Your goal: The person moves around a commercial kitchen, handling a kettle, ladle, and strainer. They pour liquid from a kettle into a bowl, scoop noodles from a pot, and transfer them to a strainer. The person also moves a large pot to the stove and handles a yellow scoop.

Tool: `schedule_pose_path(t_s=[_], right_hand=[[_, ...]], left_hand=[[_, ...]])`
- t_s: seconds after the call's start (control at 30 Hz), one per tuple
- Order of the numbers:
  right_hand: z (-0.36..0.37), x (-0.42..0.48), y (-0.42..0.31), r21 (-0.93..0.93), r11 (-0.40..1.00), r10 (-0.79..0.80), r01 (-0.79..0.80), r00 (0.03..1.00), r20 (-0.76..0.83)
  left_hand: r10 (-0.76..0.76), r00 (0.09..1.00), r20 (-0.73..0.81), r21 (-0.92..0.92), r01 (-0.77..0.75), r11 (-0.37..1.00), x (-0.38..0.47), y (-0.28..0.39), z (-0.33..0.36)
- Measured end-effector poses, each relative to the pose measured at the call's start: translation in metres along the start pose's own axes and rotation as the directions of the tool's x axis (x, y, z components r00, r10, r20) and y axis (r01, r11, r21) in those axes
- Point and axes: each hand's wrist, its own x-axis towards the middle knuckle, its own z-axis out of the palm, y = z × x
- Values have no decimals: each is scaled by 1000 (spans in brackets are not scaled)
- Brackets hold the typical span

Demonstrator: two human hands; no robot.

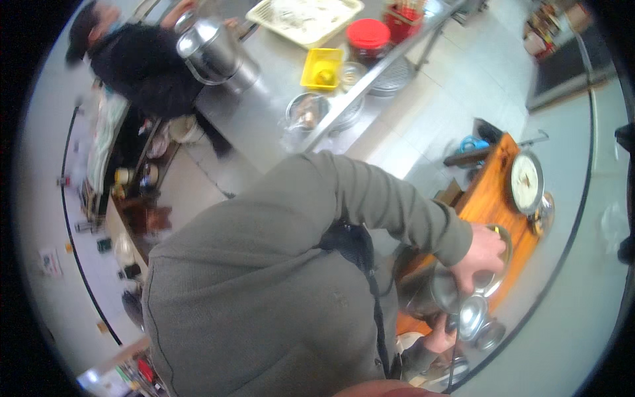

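Observation:
Toward the right, my left hand reaches down over a round metal bowl, its fingers partly curled at the rim; whether it grips anything is unclear. Below it, my right hand is closed around a small dark handle, beside a deep metal pot. What the handle belongs to is blurred. Shiny metal bowls stand just right of my right hand. All this is on or beside an orange-brown wooden table. A metal pan with whitish contents rests farther up the table.
A steel worktable at the top bears a cream basket, a yellow tray, a red-lidded jar and a bowl. A metal rail crosses its near edge. Another person handles a large metal pot at upper left.

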Motion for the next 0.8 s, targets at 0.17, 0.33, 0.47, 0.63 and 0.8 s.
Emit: schedule_pose_path(t_s=[0.17,0.33,0.47,0.63,0.8], right_hand=[[57,34,-51,-256,904,-321,343,939,125],[144,41,-147,14,784,-591,621,738,325],[244,42,-201,452,693,-721,562,534,442],[378,17,-263,521,784,-607,338,240,758],[469,-38,-269,521,739,-572,427,-10,820]], left_hand=[[12,984,-177,211,26,977,-40,23,-102],[-25,984,-178,545,120,830,-77,79,-223],[-35,953,-299,659,233,715,-123,119,-293],[-92,881,-465,773,454,443,-190,139,-334],[-242,771,-590,798,602,-28,-284,149,-357]])
